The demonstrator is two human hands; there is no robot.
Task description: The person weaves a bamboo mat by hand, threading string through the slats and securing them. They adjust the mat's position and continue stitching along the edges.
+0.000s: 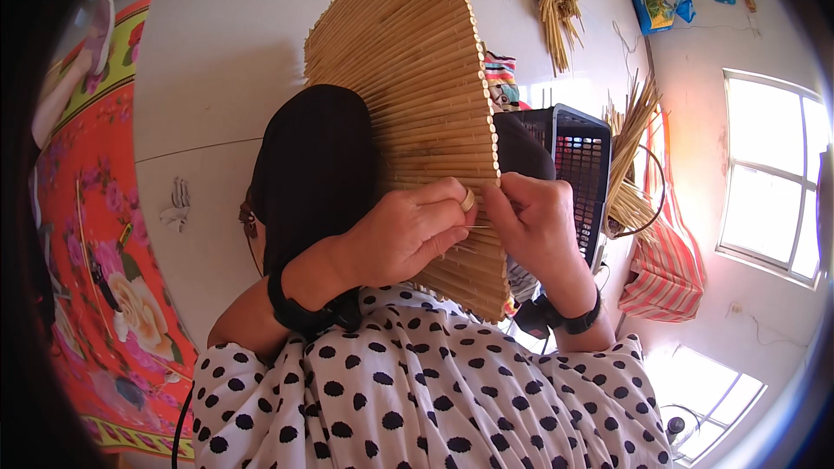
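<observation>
A stiff mat of straw-coloured stalks [417,78] stands tilted across my lap, its pale cut stalk ends lined up along the right edge. My left hand [413,230] is closed against the mat's near part, a wide yellowish ring on one finger. A thin needle-like sliver [476,226] sticks out from its pinched fingertips toward the edge. My right hand [540,213] grips the mat's right edge between thumb and fingers, some of them hidden behind it. Both wrists wear black bands.
A black plastic crate [580,165] stands right of the mat. Bundles of loose stalks [634,156] lean beside it, another bundle [556,9] lies farther off. A striped red bag [665,282] rests by the wall. On the left lie a red floral mat [113,208] and a greyish cloth [178,204].
</observation>
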